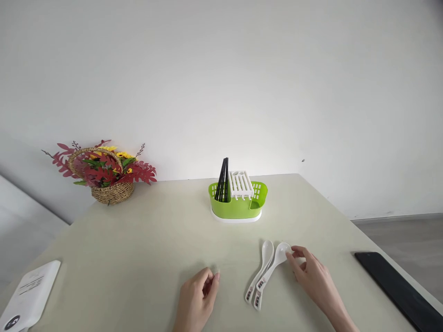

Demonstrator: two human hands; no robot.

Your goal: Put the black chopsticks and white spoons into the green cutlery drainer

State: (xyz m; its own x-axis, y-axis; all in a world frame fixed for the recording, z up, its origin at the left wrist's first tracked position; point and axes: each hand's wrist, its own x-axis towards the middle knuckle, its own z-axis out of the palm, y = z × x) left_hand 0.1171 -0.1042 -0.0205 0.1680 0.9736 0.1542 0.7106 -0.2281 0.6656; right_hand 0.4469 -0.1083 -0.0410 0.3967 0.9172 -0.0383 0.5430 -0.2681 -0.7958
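Observation:
White soup spoons (267, 250) lie side by side on the table, bowls pointing away from me and printed handles toward me. My right hand (311, 274) is at the bowl of the right-hand spoon (277, 262), pinching its rim between thumb and fingers. To the left of the handles, my left hand (199, 297) rests low over the table with curled fingers, the thumb near the index finger and nothing visible in it. Beyond the spoons stands a green utensil caddy (235, 210) with black chopsticks (223, 182) upright in its left side and a white slotted rack (241, 184) across its middle.
A wicker basket (112, 193) of red and yellow artificial flowers stands at the back left against the wall (221, 92). A white device (31, 293) lies at the left edge of the table (138, 253), and a black phone-like slab (398, 288) at the right edge.

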